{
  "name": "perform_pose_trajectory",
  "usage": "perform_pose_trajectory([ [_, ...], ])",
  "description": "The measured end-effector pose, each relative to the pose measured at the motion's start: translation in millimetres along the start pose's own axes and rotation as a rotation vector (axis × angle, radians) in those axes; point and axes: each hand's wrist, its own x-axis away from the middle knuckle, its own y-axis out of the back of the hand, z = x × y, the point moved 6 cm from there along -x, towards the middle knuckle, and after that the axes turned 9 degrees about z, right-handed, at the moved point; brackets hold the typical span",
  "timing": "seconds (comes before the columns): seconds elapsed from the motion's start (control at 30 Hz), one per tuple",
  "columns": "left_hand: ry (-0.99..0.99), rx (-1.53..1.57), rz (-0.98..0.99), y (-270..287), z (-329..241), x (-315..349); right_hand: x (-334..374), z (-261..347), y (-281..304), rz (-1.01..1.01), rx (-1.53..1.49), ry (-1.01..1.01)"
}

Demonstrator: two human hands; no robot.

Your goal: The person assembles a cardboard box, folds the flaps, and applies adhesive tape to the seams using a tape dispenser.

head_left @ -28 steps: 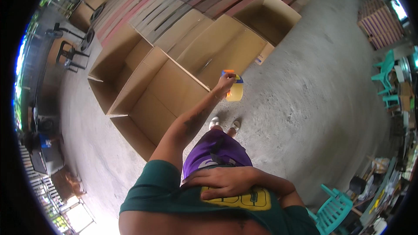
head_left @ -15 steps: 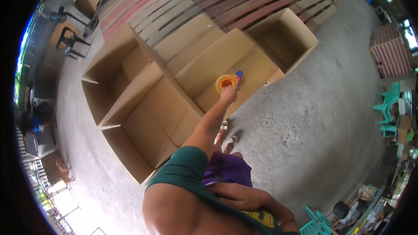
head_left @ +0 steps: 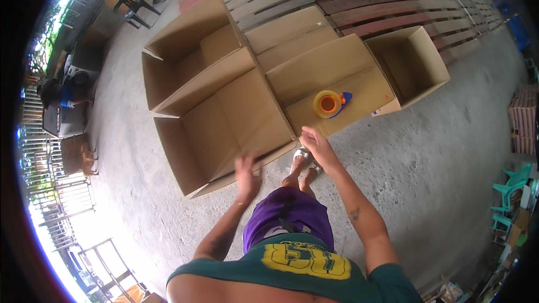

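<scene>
A tape dispenser with a blue and orange frame carries a yellowish roll of packing tape. It lies on a cardboard flap of the large opened box. My right hand is just below that flap's near corner, fingers stretched and nothing seen in them. Beside the front edge of the near box section is my left hand, blurred by motion, fingers apart and holding nothing visible. Whether either hand touches the cardboard I cannot tell.
Another open section stands at the far left, and a smaller open carton at the right. Wooden pallets lie behind them. A black chair is at the far left, green plastic chairs at the right. Concrete floor surrounds the boxes.
A hand of mine that was at the tape dispenser has left it and drawn back toward me. The dispenser now lies alone on the flap. Both hands now show at the near edge.
</scene>
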Motion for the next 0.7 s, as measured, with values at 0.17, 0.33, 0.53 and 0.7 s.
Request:
perform_pose_trajectory([
  [0.17,0.276,-0.509,-0.436,134,127,22,-77,-61,-16,-0.069,0.533,0.0],
  [0.33,0.794,-0.219,-0.247,176,308,53,-93,-61,-43,-0.117,0.71,-0.142],
  [0.53,0.68,-0.087,0.0,182,391,56,-93,-94,-45,-0.356,0.892,-0.209],
  [0.7,0.585,0.159,0.114,145,401,59,-89,-98,-36,-0.485,0.984,-0.116],
])
